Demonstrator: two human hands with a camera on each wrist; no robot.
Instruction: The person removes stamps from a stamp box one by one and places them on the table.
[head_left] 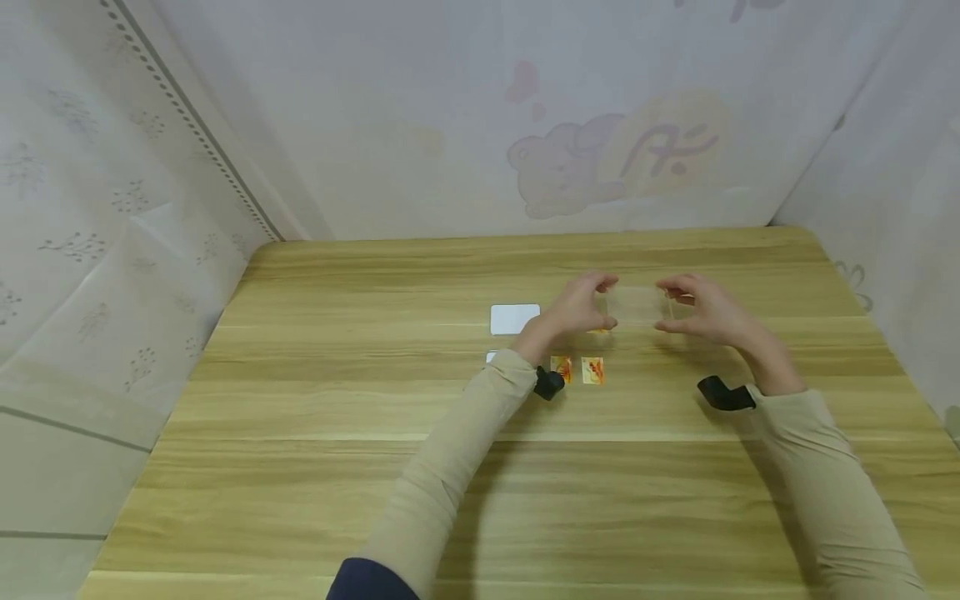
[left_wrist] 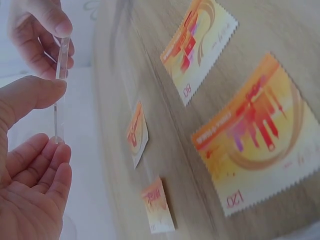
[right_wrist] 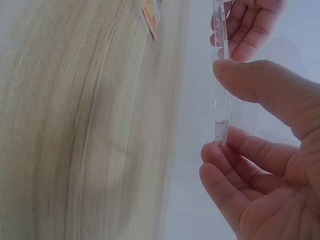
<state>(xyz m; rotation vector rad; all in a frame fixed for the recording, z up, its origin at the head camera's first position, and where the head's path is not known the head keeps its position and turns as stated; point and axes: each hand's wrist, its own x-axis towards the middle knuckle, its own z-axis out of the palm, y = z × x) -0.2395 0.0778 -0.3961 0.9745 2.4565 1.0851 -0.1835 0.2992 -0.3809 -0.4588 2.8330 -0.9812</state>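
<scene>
A thin, clear plastic case [head_left: 637, 307] is held up above the table between both hands. My left hand [head_left: 570, 307] pinches its left edge, thumb on the near side and fingertips on the far side. On the opposite edge, my right hand [head_left: 708, 312] grips it the same way. Seen edge-on in the left wrist view, the case [left_wrist: 59, 117] looks narrow and see-through. Below lie several orange and yellow postage stamps, including one with "120" [left_wrist: 260, 135] and one with "80" [left_wrist: 197, 47]. A further stamp [head_left: 598, 331] is partly hidden by the left hand.
A white rectangular card [head_left: 513, 319] lies left of the left hand. Another white piece [head_left: 491, 357] is mostly covered by the left sleeve. The wooden table [head_left: 315, 375] meets patterned cloth walls [head_left: 390, 150] at the back and sides. Black wrist-camera mounts [head_left: 723, 393] sit at both cuffs.
</scene>
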